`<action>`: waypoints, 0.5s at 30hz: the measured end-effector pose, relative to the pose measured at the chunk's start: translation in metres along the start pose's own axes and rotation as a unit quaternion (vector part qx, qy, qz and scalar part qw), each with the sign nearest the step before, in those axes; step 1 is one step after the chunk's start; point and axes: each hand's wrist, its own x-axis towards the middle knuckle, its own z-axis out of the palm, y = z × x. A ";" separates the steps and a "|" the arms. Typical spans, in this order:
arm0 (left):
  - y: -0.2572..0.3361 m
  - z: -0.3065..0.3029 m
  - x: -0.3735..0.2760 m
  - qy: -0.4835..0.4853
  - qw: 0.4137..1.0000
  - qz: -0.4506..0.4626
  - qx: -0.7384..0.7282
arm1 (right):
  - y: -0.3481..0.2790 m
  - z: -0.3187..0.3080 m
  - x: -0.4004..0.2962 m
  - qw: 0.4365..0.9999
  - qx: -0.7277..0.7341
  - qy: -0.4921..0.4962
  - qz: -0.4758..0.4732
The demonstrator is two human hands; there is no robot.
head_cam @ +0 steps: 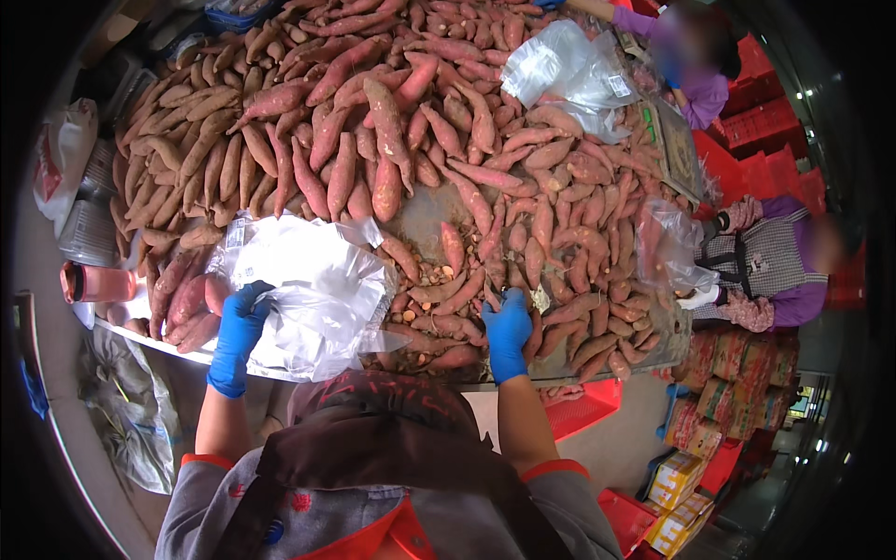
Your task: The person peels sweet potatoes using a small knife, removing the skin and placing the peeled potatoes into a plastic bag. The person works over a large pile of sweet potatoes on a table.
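Note:
My left hand (241, 339), in a blue glove, pinches the near left edge of a stack of clear plastic bags (318, 280). The stack lies flat on the table's near side, brightly lit. My right hand (509, 329), gloved alike, closes its fingers on the end of a sweet potato (492, 299) at the near edge of the pile. A small shiny spot shows at those fingertips, too small to identify. Around it lie loose reddish sweet potatoes (458, 297), with cut root ends (408, 316) and crumbs of soil among them.
A large heap of sweet potatoes (343, 168) covers the table. Two co-workers work at the right; one holds a bag (668, 241), and another bag (560, 70) lies near the other. At left stand a pink-tinted bottle (105, 283) and plastic trays (94, 231). A red crate (584, 409) sits below.

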 end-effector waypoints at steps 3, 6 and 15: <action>0.007 -0.013 -0.004 0.028 0.997 -0.063 -0.022 | 0.002 -0.011 -0.015 0.992 0.025 0.069 -0.106; -0.014 -0.027 0.005 0.081 0.994 -0.048 -0.054 | 0.003 -0.016 -0.024 0.986 0.101 0.080 -0.108; -0.008 -0.024 0.028 0.090 0.996 0.000 -0.019 | -0.024 -0.064 -0.041 0.961 0.176 0.114 -0.182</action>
